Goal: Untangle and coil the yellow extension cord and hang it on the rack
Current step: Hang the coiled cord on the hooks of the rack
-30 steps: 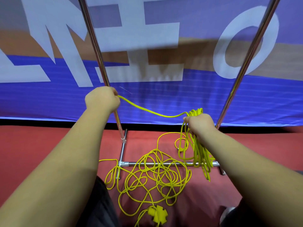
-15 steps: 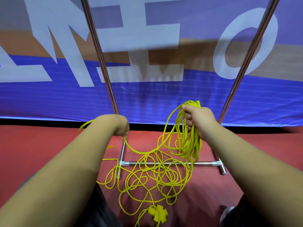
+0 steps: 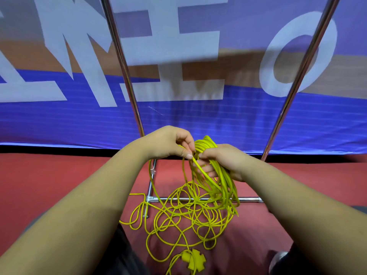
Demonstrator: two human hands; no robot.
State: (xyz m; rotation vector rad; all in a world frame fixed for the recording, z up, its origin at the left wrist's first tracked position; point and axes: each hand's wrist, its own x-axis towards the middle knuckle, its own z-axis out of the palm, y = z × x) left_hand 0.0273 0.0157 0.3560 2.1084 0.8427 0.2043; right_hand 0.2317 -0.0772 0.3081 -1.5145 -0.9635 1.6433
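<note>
My right hand (image 3: 220, 161) grips a bundle of coiled loops of the yellow extension cord (image 3: 222, 181), which hang below it. My left hand (image 3: 168, 143) is right beside it and pinches a strand of the cord against the top of the bundle. The loose part of the cord lies tangled on the red floor (image 3: 184, 219), ending in a yellow multi-outlet plug (image 3: 193, 261) near the bottom edge. The chrome rack (image 3: 123, 62) stands just beyond, its two poles rising left and right of my hands.
The rack's right pole (image 3: 297, 76) and low crossbar (image 3: 246, 199) frame the cord pile. A blue banner with large white letters (image 3: 198, 120) hangs behind the rack. Red floor (image 3: 49, 185) stretches on both sides. My dark trouser legs show at the bottom edge.
My left hand swung from up by the left pole down and then right, bringing a strand to the bundle in my right hand. The right hand dropped slightly.
</note>
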